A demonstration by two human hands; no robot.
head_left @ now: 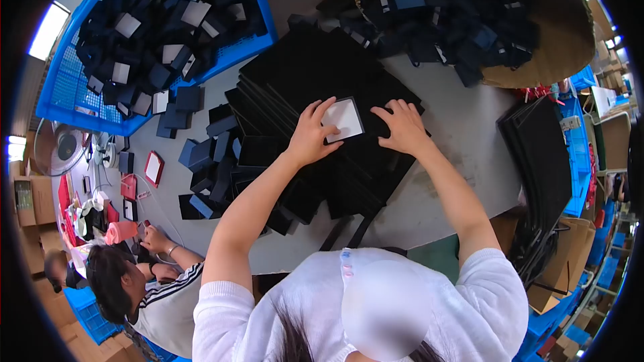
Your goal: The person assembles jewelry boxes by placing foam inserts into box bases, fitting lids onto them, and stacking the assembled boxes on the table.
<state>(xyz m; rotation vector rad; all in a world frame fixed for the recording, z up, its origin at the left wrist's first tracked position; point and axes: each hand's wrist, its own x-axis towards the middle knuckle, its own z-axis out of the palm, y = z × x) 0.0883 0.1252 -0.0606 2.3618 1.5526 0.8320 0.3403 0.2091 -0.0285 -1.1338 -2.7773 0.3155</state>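
My left hand [310, 135] holds a small dark box [347, 111] whose white inside faces up. The fingers lie along its left edge and over the white part. To the right of the box, my right hand [404, 129] has its fingers apart and holds nothing, close to the box but with a gap between. Both hands are above a stack of large black sheets [315, 53]. Small dark blue boxes [201, 154] lie in a loose heap left of the stack.
A blue plastic crate [64, 97] full of small boxes stands at the back left. A cardboard carton [560, 47] spills more boxes at the back right. Black folded sheets [537, 154] hang at the table's right edge. Another person [161, 302] sits at the left, hands on the table.
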